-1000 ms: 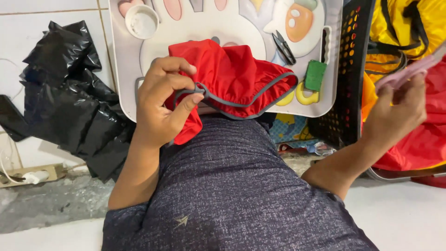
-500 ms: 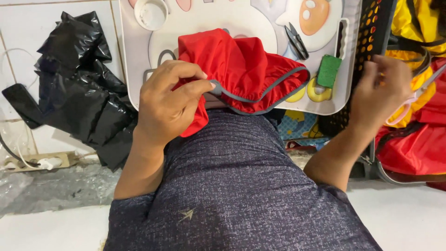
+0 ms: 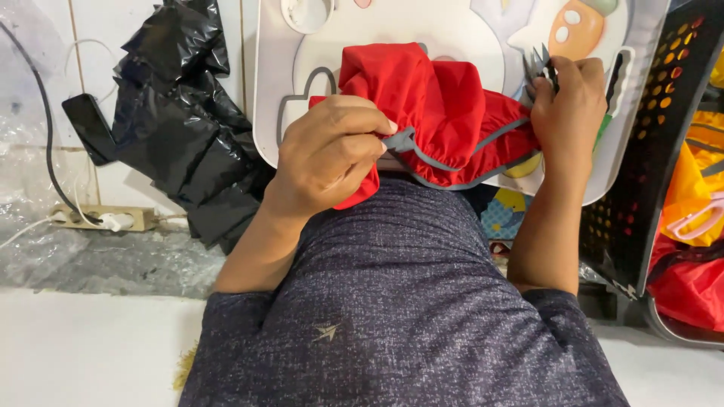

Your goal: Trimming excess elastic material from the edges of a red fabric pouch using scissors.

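Partly hidden: your left hand (image 3: pixel 328 154) covers the near corner of the red garment (image 3: pixel 441 105), and your dark speckled shirt (image 3: pixel 400 301) blocks whatever lies below the garment's lower edge. The white tray (image 3: pixel 452 30) under the garment is cut off at the top of the view, so its printed cartoon shapes appear only in part. Your right hand (image 3: pixel 569 105) conceals most of the small dark tool (image 3: pixel 541 64) it closes on; only thin prongs show above the fingers, and you cannot tell what kind of tool it is.

Materials: the garment is thin, smooth, slightly glossy red fabric, bunched into soft folds, with a narrow grey binding (image 3: pixel 452 162) curving along its edge. The tray is hard, pale plastic with rounded corners. A crumpled black plastic bag (image 3: pixel 177 128) lies to the left against the tiled wall, glossy and creased. At the far right stands a black perforated basket (image 3: pixel 641 151) holding yellow and red cloth, beside which a pink hanger (image 3: pixel 697 218) shows only in part.

Grip: your left hand is closed, thumb and fingers pinching the grey binding and a fold of red cloth. Your right hand is closed around the tool, resting on the garment's far edge. The garment lies heaped on the tray, between your two hands.
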